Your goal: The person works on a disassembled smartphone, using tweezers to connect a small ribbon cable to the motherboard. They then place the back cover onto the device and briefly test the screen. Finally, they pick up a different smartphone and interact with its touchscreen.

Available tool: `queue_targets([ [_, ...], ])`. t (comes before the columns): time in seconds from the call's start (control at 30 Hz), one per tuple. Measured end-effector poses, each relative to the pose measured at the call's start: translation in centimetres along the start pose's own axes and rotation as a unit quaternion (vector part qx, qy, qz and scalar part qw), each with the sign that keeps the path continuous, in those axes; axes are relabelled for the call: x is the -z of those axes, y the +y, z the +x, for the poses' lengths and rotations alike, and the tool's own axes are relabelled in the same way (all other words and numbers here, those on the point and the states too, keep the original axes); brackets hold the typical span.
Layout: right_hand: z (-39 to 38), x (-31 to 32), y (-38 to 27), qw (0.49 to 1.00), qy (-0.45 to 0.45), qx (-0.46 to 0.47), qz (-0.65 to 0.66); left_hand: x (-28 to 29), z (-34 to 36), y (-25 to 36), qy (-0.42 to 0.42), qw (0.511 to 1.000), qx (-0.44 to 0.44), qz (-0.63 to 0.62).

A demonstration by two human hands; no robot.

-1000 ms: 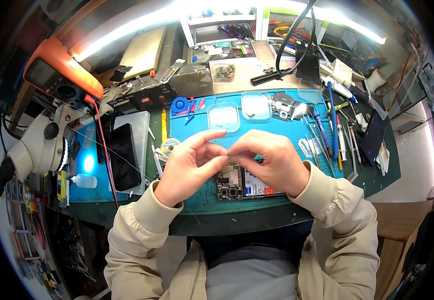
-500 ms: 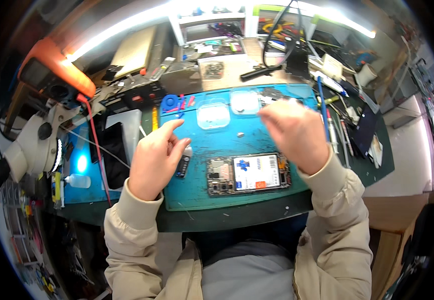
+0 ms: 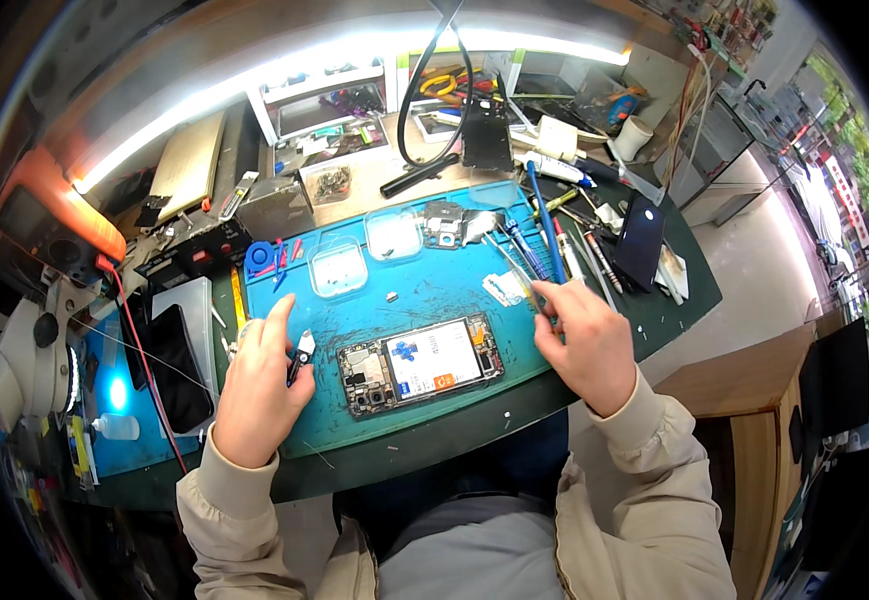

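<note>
An opened phone [image 3: 362,393] lies on the blue mat, with circuit boards bare and a white-labelled battery [image 3: 432,362] in its middle. To its left, my left hand [image 3: 259,395] is open, thumb and forefinger apart. Between them, a small black object with a pale end [image 3: 301,352] lies on the mat; whether the thumb touches it I cannot tell. Right of the phone, my right hand [image 3: 589,345] is closed in a pinch on slim tweezers [image 3: 517,268], whose tips point up and away. Beyond the phone is a tiny metallic piece [image 3: 391,297].
Two clear plastic trays [image 3: 337,268] [image 3: 393,234] stand at the mat's back. Pens and screwdrivers [image 3: 566,252] crowd the right side near a dark phone panel [image 3: 639,240]. An orange multimeter [image 3: 59,220], its red lead and a black phone [image 3: 176,365] are on the left.
My right hand has come back from beside the clear trays to the phone's right and now pinches the tweezers. My left hand has drawn slightly nearer, still open. The view has turned right.
</note>
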State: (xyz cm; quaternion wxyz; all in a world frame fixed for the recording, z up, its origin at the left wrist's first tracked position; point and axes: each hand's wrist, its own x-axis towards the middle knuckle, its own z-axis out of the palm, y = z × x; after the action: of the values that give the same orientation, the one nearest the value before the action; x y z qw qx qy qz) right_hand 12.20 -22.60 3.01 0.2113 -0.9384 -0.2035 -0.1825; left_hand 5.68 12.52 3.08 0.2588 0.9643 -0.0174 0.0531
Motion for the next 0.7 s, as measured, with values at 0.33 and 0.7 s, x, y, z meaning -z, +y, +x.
queue_targets([
  [0.33,3.0,-0.4,3.1,0.991,0.112,-0.067,-0.014,-0.3,1.6,-1.1,0.138,0.989,-0.056,-0.025],
  [0.7,9.5,-1.5,-2.6,0.985,0.126,0.078,0.09,0.8,2.8,-2.2,0.241,0.97,0.012,-0.024],
])
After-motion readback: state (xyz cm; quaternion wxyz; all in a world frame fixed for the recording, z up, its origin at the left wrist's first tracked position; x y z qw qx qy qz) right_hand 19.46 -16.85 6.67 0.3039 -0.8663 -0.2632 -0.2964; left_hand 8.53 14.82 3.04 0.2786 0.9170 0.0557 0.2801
